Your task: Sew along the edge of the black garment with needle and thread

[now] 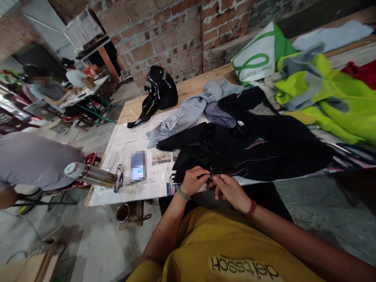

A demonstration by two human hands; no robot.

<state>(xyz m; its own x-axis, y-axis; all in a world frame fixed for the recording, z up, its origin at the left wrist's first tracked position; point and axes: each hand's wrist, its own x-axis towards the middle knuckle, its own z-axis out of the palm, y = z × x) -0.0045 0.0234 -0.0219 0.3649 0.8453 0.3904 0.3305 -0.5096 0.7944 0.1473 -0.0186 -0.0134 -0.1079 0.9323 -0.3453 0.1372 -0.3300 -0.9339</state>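
Black garment point(249, 149), rumpled on table, edge pinched by 2 hands

Both forearms angle in from the lower frame, converging at centre. Left hand point(192, 181): fingers curled, thumb and forefinger pinched, green band on wrist. Right hand point(232, 190): back up, fingers bent in, tips touching the left's, red bead bracelet on wrist. Hands touching, wrists slightly flexed.

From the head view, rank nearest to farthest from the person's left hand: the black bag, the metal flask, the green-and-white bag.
From the left hand:
1. Metal flask, at the table's left edge.
2. Black bag, farther up the table by the brick wall.
3. Green-and-white bag, far right, against the wall.
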